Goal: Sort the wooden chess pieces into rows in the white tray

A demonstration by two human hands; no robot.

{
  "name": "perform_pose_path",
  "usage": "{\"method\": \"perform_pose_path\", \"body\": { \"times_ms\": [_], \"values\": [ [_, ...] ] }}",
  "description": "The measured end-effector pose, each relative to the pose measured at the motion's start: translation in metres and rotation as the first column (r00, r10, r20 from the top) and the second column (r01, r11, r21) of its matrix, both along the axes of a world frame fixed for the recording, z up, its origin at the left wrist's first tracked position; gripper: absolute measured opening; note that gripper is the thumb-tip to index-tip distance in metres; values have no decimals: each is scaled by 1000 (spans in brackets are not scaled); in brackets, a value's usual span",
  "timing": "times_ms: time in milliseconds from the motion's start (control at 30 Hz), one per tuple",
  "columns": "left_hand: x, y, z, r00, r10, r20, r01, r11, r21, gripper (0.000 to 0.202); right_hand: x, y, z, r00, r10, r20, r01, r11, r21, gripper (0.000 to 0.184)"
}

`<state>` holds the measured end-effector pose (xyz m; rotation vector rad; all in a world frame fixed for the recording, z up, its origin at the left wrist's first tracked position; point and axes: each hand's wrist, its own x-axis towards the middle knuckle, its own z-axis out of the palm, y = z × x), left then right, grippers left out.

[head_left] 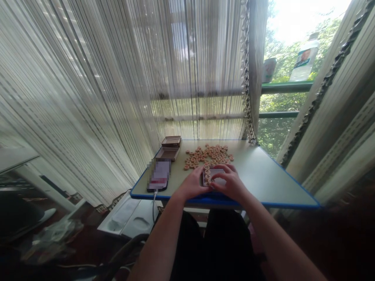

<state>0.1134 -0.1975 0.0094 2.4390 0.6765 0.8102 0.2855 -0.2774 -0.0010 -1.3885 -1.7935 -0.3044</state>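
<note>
Nearest: two bare forearms reaching forward over a lap in dark trousers [225,238]. Low at left, a clear plastic bag [55,234], blurred; beside the table, a pale container [131,214], its contents unclear.

Table [263,175]: pale top, blue edging. Close to its near edge sits a shallow tray [216,171] — the left hand [193,183] lies along its left side, thumb toward the near corner, other fingers mostly out of sight. Whether it grips or merely steadies, I cannot tell. The right hand [231,181] arches over the tray from the right, fingers bent, thumb and fingertips close to the row of round pieces [208,176] that runs along the tray's left side. Cannot tell whether a piece is pinched there. The rest of the tray's floor, where visible, is pale.

Left of the hands, a phone [159,173], screen lit and partly pixelated, a white cable [154,205] dropping from its near end over the table edge.

Past the tray, a loose scatter of round wooden-looking pieces [218,157], marked faces showing on some; too small to read. At the far left corner, two open brown boxes [168,153], one behind the other.

Beyond the table, a string curtain [190,70]. Through the gap at right — a green rail [287,87] bearing a cup [269,70] and a labelled bottle [304,60], then sunlit trees [275,128].
</note>
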Motion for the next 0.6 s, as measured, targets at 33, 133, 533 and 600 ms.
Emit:
{"method": "perform_pose_path", "body": {
  "times_ms": [33,133,533,600],
  "values": [
    [0,0,0,1000,-7,3,7,1000,5,81,-1,0,1,1000,16,15,-15,1000,-17,13],
    [0,1,-2,1000,-23,13,23,1000,14,79,-2,1,2,997,39,60,-36,998,-45,14],
    [0,0,-2,999,-42,14,42,999,18,68,-3,1,2,991,57,118,-46,994,-95,19],
    [0,0,-1,999,-41,18,41,999,21,67,-3,1,2,991,59,119,-48,994,-97,20]
  ]
}}
